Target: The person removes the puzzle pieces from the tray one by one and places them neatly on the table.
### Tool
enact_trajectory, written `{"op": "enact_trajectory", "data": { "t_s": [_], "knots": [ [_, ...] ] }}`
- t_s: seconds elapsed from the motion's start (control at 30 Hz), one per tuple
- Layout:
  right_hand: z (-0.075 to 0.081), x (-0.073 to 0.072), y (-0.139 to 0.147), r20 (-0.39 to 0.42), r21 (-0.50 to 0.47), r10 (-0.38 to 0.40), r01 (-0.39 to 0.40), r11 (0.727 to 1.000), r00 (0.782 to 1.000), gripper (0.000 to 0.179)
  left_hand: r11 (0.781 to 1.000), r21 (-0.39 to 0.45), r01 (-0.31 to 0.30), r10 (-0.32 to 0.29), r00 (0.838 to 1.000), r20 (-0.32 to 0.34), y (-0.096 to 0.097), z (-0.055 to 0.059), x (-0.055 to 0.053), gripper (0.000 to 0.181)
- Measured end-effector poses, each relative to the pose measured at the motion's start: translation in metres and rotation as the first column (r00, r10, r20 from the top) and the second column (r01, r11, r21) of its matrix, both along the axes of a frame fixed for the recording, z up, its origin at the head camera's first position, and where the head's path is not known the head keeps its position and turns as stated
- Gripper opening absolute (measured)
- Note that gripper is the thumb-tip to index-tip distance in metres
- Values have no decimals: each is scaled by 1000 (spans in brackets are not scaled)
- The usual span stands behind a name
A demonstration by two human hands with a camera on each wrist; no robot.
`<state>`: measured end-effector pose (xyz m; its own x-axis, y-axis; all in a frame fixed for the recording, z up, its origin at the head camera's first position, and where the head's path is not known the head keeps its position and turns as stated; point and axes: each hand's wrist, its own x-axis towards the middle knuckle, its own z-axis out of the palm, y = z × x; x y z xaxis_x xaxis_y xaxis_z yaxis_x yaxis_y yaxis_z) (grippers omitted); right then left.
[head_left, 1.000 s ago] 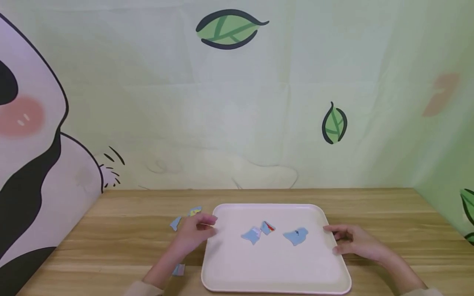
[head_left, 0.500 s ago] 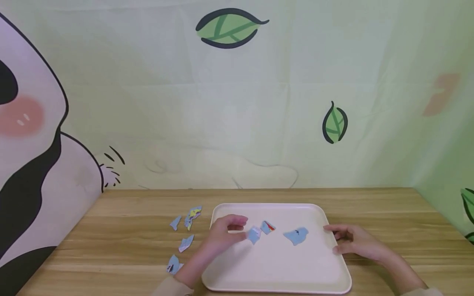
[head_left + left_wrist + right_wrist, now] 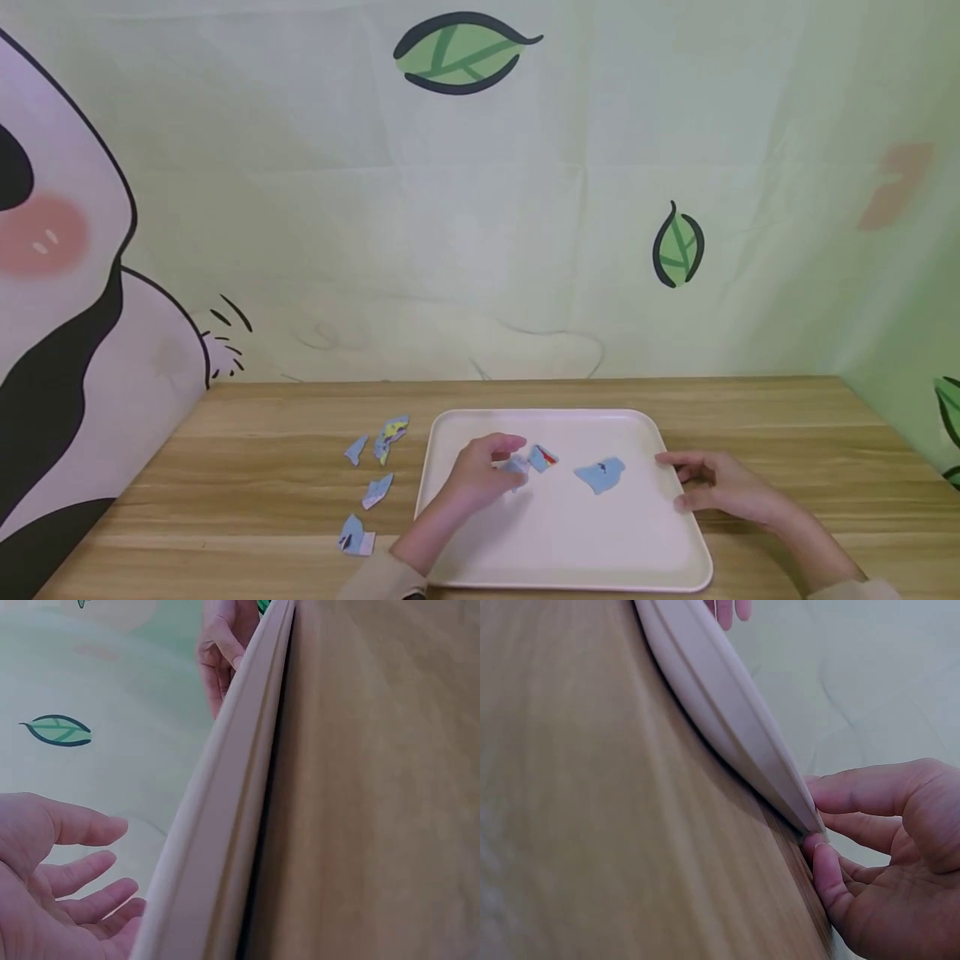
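In the head view, a white tray (image 3: pixel 570 542) lies on the wooden table. On it are three irregular picture pieces: a blue and lilac piece (image 3: pixel 518 462), a piece with a red stripe (image 3: pixel 542 458) and a larger blue piece (image 3: pixel 602 475). My left hand (image 3: pixel 480 477) is over the tray's left half, thumb and fingers apart, partly covering the blue and lilac piece. The left wrist view has its fingers (image 3: pixel 90 827) loosely spread above the rim. My right hand (image 3: pixel 722 485) holds the tray's right rim; the right wrist view has its thumb and fingers (image 3: pixel 862 789) at that edge.
Left of the tray lie several more picture pieces: a small blue one (image 3: pixel 356 450), one with yellow (image 3: pixel 392 438), a blue and lilac one (image 3: pixel 377 492) and one at the front (image 3: pixel 354 536). A printed cloth backdrop (image 3: pixel 450 217) stands behind the table.
My left hand has moved right, from beside the tray's left rim to over the blue and lilac piece, uncovering the pieces on the table. The right hand stays at the rim.
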<state>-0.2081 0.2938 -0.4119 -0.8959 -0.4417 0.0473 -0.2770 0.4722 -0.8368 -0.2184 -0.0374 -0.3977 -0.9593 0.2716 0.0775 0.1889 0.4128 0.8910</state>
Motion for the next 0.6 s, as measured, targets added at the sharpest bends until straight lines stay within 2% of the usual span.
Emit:
{"op": "enact_trajectory", "data": {
  "t_s": [0.17, 0.4, 0.6],
  "knots": [
    [2, 0, -1, -4, 5, -3, 3, 1000, 1000, 59, 999, -40, -23, 22, 1000, -21, 3, -2, -1, 38],
    [2, 0, -1, -6, 6, 0, 0, 1000, 1000, 59, 992, -122, -22, 12, 997, -78, 5, -4, -3, 37],
    [2, 0, -1, -2, 2, 3, -3, 1000, 1000, 59, 972, -235, -23, -17, 986, -166, 7, -6, -5, 39]
  ]
}}
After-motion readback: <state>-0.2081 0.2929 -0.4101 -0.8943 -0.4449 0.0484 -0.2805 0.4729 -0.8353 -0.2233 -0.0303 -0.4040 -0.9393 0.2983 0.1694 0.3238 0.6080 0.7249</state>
